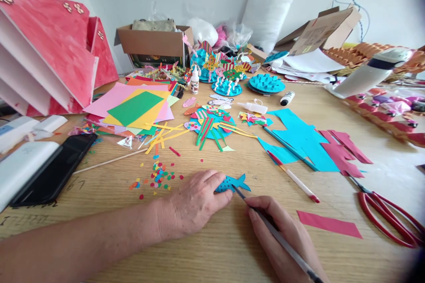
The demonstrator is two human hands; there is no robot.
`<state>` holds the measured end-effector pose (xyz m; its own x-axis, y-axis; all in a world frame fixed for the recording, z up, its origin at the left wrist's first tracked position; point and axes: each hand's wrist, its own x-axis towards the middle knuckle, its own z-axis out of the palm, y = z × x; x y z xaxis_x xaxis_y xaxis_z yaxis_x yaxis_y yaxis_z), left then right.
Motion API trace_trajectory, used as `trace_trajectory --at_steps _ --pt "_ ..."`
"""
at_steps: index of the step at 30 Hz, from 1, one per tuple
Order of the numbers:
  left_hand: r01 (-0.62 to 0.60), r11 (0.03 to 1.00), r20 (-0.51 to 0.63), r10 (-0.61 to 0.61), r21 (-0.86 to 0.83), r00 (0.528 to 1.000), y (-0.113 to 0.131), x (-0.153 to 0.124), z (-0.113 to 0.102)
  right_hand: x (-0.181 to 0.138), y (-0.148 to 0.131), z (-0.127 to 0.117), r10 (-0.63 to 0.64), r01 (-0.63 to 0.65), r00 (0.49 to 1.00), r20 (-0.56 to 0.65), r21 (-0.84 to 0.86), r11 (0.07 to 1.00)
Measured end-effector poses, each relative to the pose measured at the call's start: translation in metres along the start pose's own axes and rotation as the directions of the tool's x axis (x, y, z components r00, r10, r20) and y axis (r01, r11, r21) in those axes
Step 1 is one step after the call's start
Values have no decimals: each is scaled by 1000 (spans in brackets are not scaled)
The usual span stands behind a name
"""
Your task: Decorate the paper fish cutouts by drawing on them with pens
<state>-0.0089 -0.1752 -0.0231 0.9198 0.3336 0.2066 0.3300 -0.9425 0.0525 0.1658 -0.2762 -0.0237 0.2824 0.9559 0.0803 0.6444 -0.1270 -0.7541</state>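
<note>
A small blue paper fish (229,184) with dark dots lies flat on the wooden table, its tail to the right. My left hand (195,201) holds it down, thumb and fingers closed over its head end, so that part is hidden. In my right hand (277,227) is a pen (282,241), pinched between thumb and fingers, with its tip touching the fish's body near the tail. Colourful paper dots (159,174) are scattered left of my left hand. To the right of my right hand lies a red paper strip (328,224).
Red-handled scissors (388,212) and a red pen (292,174) lie to the right, near cut blue paper (295,137). Stacked coloured sheets (136,108), a black phone (55,170) and a wooden stick (111,161) are left. Glue bottles (195,80) and decorated blue plates (266,84) stand behind.
</note>
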Motion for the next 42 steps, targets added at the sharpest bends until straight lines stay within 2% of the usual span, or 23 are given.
trace_trajectory --at_steps 10,15,28,42 --pt "13 1000 5 -13 1 1000 0 -2 5 -1 1 1 -31 32 999 13 -28 999" --pt "3 1000 -5 -3 -2 1000 0 -1 4 -2 0 2 30 -30 999 -36 1 1000" --pt "9 1000 28 -8 -19 1000 0 1 -1 -2 -3 3 5 -4 999 -42 38 999" --pt "9 1000 27 -8 -21 1000 0 0 0 -3 -1 3 34 -33 999 -25 57 998"
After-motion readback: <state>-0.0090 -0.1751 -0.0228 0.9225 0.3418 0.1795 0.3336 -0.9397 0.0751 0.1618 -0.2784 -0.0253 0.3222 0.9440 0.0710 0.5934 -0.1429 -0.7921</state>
